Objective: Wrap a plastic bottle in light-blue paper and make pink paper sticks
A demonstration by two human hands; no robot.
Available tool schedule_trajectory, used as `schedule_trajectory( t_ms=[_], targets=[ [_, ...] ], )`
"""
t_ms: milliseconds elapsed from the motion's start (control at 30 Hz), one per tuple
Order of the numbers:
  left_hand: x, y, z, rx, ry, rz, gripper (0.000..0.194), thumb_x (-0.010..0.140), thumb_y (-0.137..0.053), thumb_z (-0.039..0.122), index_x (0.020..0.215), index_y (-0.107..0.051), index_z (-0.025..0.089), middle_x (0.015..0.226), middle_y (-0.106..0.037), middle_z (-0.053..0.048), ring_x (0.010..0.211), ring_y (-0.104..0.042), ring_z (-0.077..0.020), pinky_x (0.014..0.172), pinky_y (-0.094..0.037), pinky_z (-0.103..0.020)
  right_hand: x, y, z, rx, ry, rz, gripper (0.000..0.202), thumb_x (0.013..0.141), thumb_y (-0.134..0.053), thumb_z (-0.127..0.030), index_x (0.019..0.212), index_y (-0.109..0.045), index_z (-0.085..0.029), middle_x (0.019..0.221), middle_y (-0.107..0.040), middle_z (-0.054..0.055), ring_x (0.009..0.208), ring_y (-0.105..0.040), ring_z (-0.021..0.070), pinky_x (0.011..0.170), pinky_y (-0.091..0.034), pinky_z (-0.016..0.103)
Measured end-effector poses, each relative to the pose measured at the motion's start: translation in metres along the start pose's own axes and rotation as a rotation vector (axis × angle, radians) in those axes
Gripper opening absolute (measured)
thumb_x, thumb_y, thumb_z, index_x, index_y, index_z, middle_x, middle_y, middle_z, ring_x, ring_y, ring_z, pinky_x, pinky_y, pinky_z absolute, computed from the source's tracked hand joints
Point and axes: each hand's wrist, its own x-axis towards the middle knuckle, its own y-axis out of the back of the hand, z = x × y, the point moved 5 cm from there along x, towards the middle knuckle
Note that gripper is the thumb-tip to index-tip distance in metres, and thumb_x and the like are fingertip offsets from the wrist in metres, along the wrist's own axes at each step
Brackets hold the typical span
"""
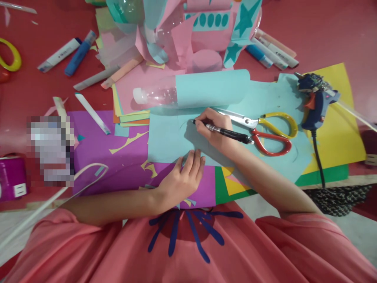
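Note:
My right hand (216,127) grips a black pen (232,135), its tip down on a light blue paper sheet (165,137). A thin curved line shows just left of the tip. My left hand (184,173) lies flat across the sheet's near edge, fingers stretched out and pointing away from me. Just beyond the right hand, a plastic bottle (194,89) with a white cap lies on its side, partly wrapped in light blue paper. Scissors (265,129) with one yellow and one red handle rest right of the pen, blades partly behind my right hand.
A blue glue gun (318,106) lies at right on yellow paper (341,137), its cable running toward me. Purple paper (91,149) with scraps spreads left. Several markers (79,53) lie at far left and right. Pink and blue paper-covered bottle work (212,35) stands at the back.

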Motion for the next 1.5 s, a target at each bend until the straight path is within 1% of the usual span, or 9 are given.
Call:
schedule_trajectory(
  t_ms=[200,400,533,633,800,967,1033,1267,1500],
  targets=[
    [0.0,-0.001,0.001,-0.008,0.002,0.007,0.036,0.095,-0.046,0.015,0.126,-0.06,0.004,0.129,-0.062,-0.021,0.115,-0.065,-0.0277,0.082,-0.06,-0.033,0.0,-0.003,0.002,-0.022,0.011,-0.038,0.009,0.078,-0.051,-0.026,0.07,-0.048,-0.022,0.06,-0.056,-0.003,0.053,-0.044,0.0097,0.054,-0.039,0.026],
    [0.0,0.0,0.0,-0.014,-0.001,0.006,0.035,0.095,-0.047,0.015,0.126,-0.06,0.004,0.128,-0.063,-0.021,0.114,-0.066,-0.0276,0.083,-0.06,-0.033,0.001,0.007,0.003,-0.056,-0.005,0.046,0.011,0.077,-0.05,-0.023,0.067,-0.046,-0.022,0.058,-0.054,-0.003,0.053,-0.044,0.01,0.054,-0.037,0.026],
    [-0.001,-0.001,0.001,-0.035,-0.005,-0.025,0.037,0.094,-0.044,0.01,0.128,-0.058,0.003,0.13,-0.061,-0.022,0.117,-0.064,-0.0282,0.084,-0.059,-0.034,0.002,0.009,0.003,-0.065,-0.028,0.038,0.01,0.076,-0.05,-0.024,0.067,-0.047,-0.022,0.059,-0.055,-0.002,0.053,-0.046,0.0103,0.054,-0.037,0.026],
    [-0.001,-0.001,0.001,-0.019,-0.01,-0.016,0.038,0.093,-0.043,0.008,0.127,-0.059,0.003,0.129,-0.061,-0.021,0.116,-0.064,-0.0277,0.084,-0.06,-0.034,0.002,0.008,0.004,-0.085,-0.028,0.034,0.01,0.076,-0.051,-0.024,0.067,-0.047,-0.022,0.059,-0.054,-0.002,0.053,-0.044,0.0099,0.054,-0.036,0.026],
    [-0.001,0.0,0.0,-0.008,-0.009,0.016,0.036,0.094,-0.045,0.012,0.126,-0.06,0.003,0.127,-0.063,-0.02,0.114,-0.065,-0.0277,0.083,-0.06,-0.033,0.001,0.012,0.006,-0.09,-0.029,0.074,0.013,0.077,-0.052,-0.023,0.065,-0.046,-0.022,0.057,-0.052,-0.003,0.053,-0.044,0.0098,0.054,-0.037,0.025],
    [0.0,0.001,0.0,0.02,-0.015,0.027,0.037,0.093,-0.044,0.009,0.125,-0.06,0.004,0.126,-0.064,-0.019,0.113,-0.066,-0.0263,0.083,-0.06,-0.032,-0.001,0.019,0.006,-0.081,-0.039,0.105,0.017,0.075,-0.054,-0.019,0.063,-0.044,-0.023,0.053,-0.046,-0.005,0.049,-0.039,0.009,0.051,-0.034,0.026],
    [0.0,0.001,0.0,0.029,-0.015,0.024,0.037,0.093,-0.044,0.01,0.126,-0.06,0.004,0.127,-0.064,-0.019,0.112,-0.066,-0.0259,0.083,-0.06,-0.031,-0.002,0.022,0.006,-0.077,-0.05,0.113,0.018,0.074,-0.055,-0.018,0.061,-0.043,-0.023,0.052,-0.045,-0.005,0.049,-0.038,0.0089,0.051,-0.034,0.026],
    [-0.001,0.0,0.001,0.057,-0.01,0.035,0.035,0.095,-0.047,0.017,0.125,-0.061,0.007,0.125,-0.066,-0.016,0.112,-0.067,-0.0239,0.082,-0.06,-0.03,-0.005,0.027,0.01,-0.108,-0.067,0.139,0.017,0.071,-0.055,-0.017,0.06,-0.044,-0.022,0.053,-0.049,-0.004,0.051,-0.041,0.0101,0.052,-0.034,0.028],
    [-0.001,-0.001,0.0,0.03,-0.013,0.036,0.035,0.094,-0.047,0.016,0.125,-0.061,0.005,0.126,-0.064,-0.019,0.112,-0.067,-0.0258,0.082,-0.061,-0.031,-0.01,0.032,0.012,-0.149,-0.084,0.148,0.017,0.071,-0.052,-0.017,0.058,-0.041,-0.022,0.052,-0.046,-0.005,0.051,-0.04,0.0097,0.052,-0.031,0.027]
  ],
)
